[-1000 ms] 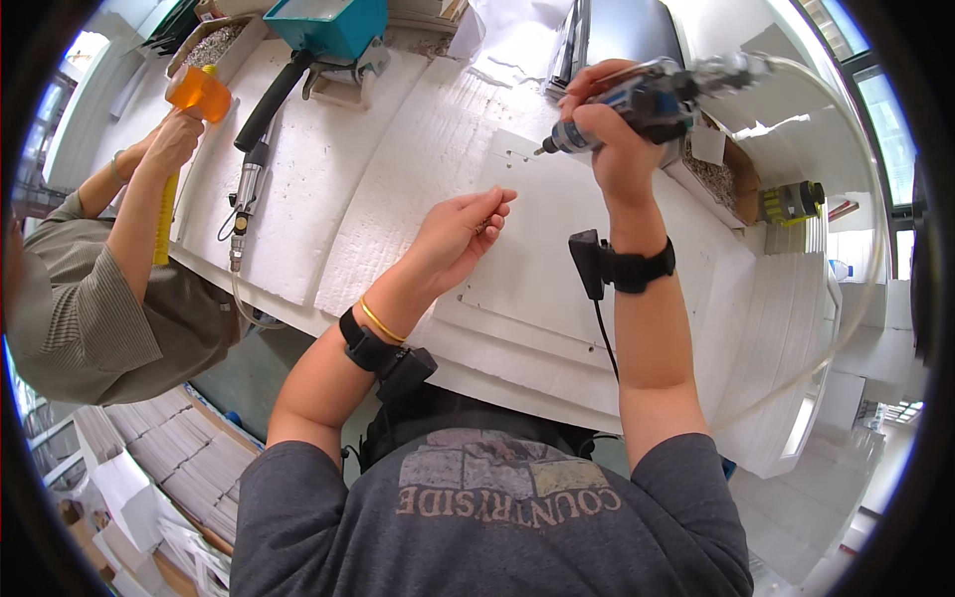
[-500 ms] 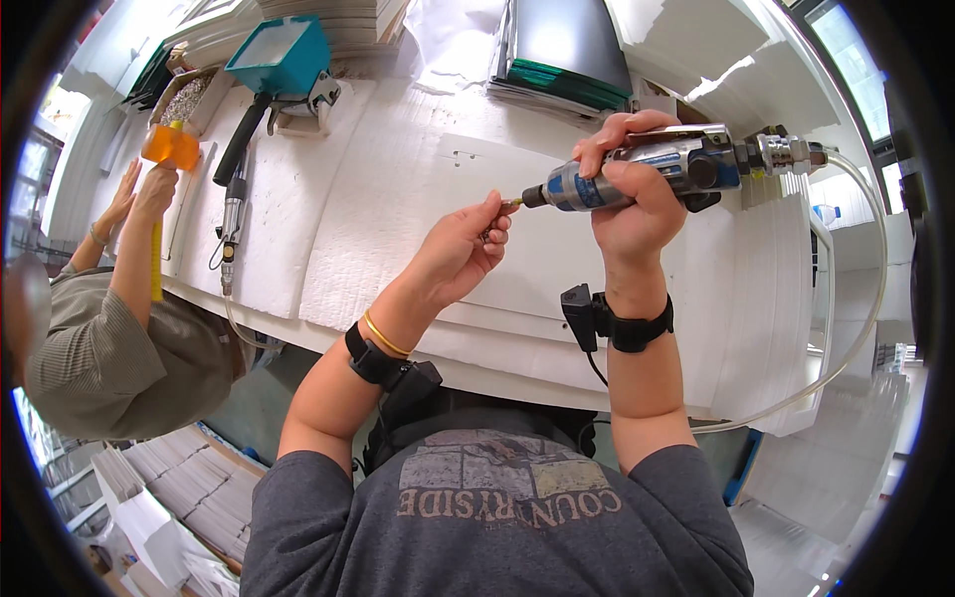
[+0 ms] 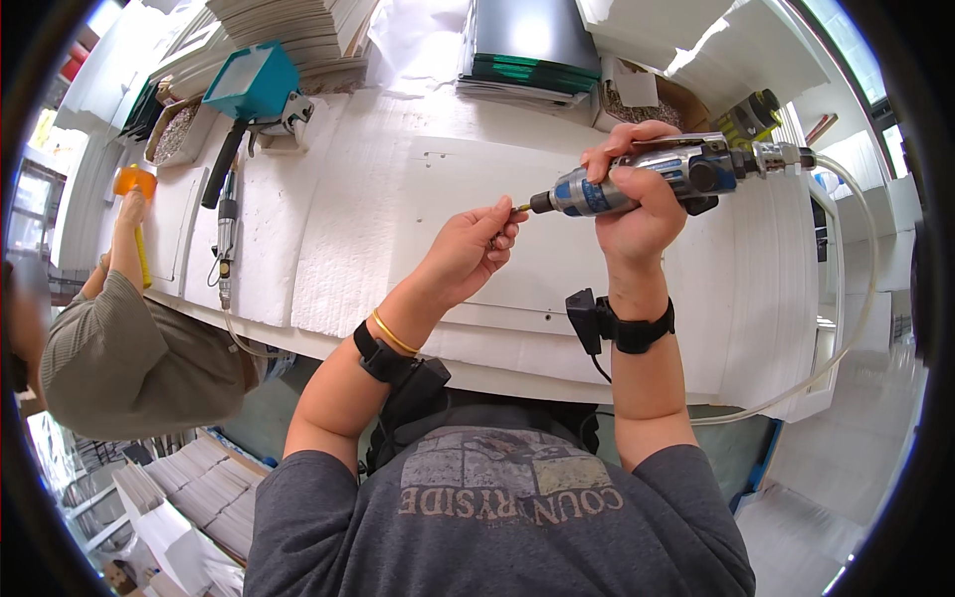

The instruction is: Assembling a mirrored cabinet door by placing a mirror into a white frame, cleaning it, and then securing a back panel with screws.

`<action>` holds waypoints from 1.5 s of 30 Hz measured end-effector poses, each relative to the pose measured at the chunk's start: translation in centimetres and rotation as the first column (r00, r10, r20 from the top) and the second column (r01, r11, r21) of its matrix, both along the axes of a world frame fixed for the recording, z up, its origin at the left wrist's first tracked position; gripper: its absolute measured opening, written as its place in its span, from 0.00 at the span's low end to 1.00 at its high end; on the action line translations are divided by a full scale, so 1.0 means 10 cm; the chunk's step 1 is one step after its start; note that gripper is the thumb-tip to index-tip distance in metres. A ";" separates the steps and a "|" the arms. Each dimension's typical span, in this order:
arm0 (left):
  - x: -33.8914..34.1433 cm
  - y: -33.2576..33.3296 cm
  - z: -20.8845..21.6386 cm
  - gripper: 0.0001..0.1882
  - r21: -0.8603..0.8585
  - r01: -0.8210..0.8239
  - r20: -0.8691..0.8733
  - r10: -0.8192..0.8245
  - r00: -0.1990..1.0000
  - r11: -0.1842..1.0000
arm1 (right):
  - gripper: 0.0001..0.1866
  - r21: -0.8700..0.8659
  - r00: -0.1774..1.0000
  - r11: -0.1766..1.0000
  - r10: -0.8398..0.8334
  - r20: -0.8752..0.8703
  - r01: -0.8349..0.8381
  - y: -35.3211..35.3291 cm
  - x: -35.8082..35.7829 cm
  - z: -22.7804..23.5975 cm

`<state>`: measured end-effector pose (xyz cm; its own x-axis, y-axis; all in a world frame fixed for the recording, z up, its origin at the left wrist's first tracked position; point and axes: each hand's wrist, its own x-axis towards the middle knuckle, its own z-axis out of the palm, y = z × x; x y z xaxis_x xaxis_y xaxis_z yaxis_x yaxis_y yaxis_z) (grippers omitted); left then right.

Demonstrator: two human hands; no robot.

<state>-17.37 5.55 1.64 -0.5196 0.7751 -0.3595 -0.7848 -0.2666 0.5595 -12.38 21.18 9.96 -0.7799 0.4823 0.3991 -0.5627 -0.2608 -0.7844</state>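
My right hand [image 3: 642,204] is wrapped round a silver and blue air screwdriver [image 3: 585,192], held level with its bit [image 3: 524,208] pointing left. At the bit's tip, the thumb and fingers of my left hand [image 3: 473,251] are pinched together. Whatever sits between them is too small and too covered to name. Both hands are above a flat white panel [image 3: 438,189] with small holes and marks, which lies on the white-covered bench. A clear air hose [image 3: 867,264] runs from the screwdriver's rear and curves down the right side.
To the left lies a second air screwdriver [image 3: 228,224], near a teal box [image 3: 254,85] and a tray of small metal pieces [image 3: 179,129]. A co-worker at far left holds an orange mallet [image 3: 134,181]. Dark panels [image 3: 532,40] and another box of small pieces [image 3: 652,95] stand behind.
The view has shifted, bringing the box at the back right into sight. My hands keep their pose and sit further right over the panel. The co-worker's mallet appears lower and further left.
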 end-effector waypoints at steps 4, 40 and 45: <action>-0.03 0.13 -0.09 0.17 0.101 -0.004 0.201 -0.016 0.980 0.995 | 0.17 -0.011 1.000 1.000 -0.017 0.026 0.017 0.17 -0.03 -0.06; 0.17 0.22 -0.16 0.09 -0.076 0.162 0.034 -0.160 0.987 0.984 | 0.06 0.368 0.994 0.928 -0.082 0.067 0.051 0.50 -0.75 -0.47; 0.13 0.30 -0.10 0.11 -0.139 0.111 -0.028 -0.116 0.993 0.984 | 0.05 0.337 0.986 0.938 -0.122 0.117 0.076 0.55 -0.74 -0.50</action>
<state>-16.11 8.52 0.63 -0.4456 0.7747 -0.4487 -0.7841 -0.0959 0.6132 -19.73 26.73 4.93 -0.7922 0.4188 0.4439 -0.4557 0.0780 -0.8867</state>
